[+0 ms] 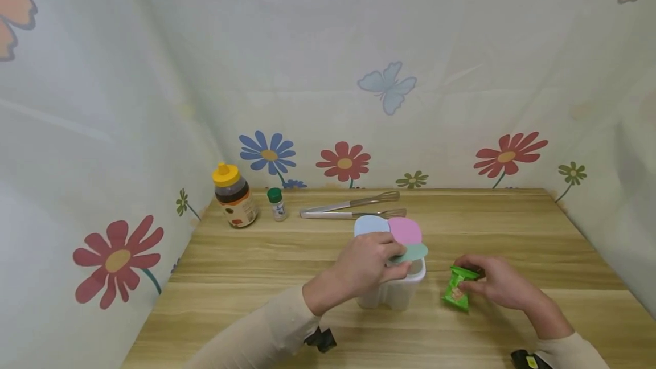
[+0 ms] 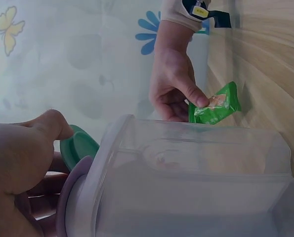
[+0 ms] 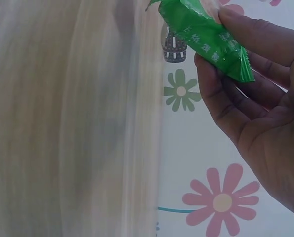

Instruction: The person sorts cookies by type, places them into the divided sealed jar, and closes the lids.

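Observation:
A clear plastic container with a white rim and separate coloured lids stands on the wooden table. My left hand is over it and pinches the green lid between thumb and fingers; that lid is tilted up from its opening. The blue lid and pink lid lie flat on top. To the right of the container, my right hand grips a small green packet by thumb and fingertips. The right wrist view shows the packet with crimped ends and pale printing.
At the back left stand a squeeze bottle with a yellow cap and a small green-capped shaker jar. Metal tongs lie spread behind the container. A flower-printed cloth hangs along the table's back and sides.

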### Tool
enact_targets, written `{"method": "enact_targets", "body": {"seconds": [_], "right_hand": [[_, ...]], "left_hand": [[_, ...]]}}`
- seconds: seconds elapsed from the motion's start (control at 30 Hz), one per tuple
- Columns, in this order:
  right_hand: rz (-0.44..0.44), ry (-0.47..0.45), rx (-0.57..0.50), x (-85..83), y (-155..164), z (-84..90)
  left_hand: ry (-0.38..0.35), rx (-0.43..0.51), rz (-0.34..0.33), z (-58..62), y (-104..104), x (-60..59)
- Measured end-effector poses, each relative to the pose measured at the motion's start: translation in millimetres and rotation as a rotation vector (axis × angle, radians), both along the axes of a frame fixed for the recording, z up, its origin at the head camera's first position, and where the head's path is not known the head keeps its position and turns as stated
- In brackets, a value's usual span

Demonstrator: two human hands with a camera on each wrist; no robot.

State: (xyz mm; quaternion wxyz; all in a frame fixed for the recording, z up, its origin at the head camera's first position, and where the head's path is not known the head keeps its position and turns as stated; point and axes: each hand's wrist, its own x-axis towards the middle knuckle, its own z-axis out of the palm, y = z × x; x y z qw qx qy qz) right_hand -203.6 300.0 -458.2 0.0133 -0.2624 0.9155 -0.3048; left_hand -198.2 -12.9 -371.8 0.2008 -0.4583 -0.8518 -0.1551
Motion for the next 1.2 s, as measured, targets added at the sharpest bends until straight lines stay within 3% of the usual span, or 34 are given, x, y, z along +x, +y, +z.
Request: {"method": "enact_targets", "body": {"seconds": [0.83, 1.2], "right_hand": [[-0.069, 0.189, -0.118, 12.6, -13, 26.7], [-0.066, 0.270, -0.166, 14.0, -13, 32.7]], "left_hand": [[-0.057, 0.091, 0.021, -2.0, -3, -2.5], [-0.066, 0.118, -0.014, 0.5, -5, -6.5]]}}
